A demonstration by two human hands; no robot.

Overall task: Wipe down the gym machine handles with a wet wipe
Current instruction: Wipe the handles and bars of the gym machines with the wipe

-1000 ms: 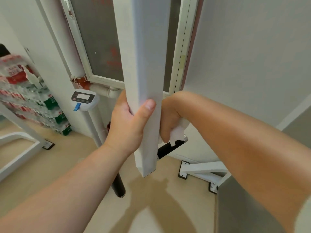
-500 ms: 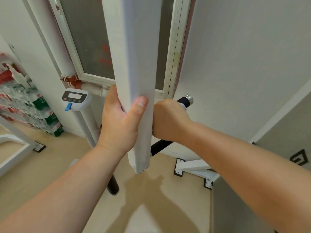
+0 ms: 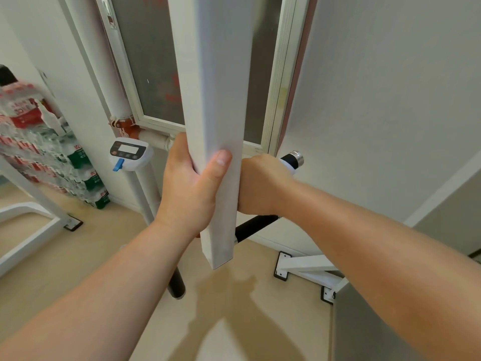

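A white square machine post (image 3: 218,126) hangs down the middle of the view. My left hand (image 3: 191,190) grips its lower part, thumb across the front face. Behind the post a black handle bar (image 3: 256,225) with a chrome end cap (image 3: 295,158) runs up to the right. My right hand (image 3: 260,186) is curled round that bar near its upper end. A bit of white wet wipe (image 3: 287,166) shows between the hand and the cap; the rest is hidden in my fist. A second black handle (image 3: 177,285) points down toward the floor.
A white pole with a small digital display (image 3: 128,155) stands left of the post. Stacked packs of bottled water (image 3: 39,152) line the left wall. White frame feet (image 3: 304,269) sit on the beige floor at the right, another white frame (image 3: 26,230) at the left. Window behind.
My right hand has slid up the black bar from its lower part toward the chrome cap, so more bare bar shows below it. The left hand keeps its grip on the post.
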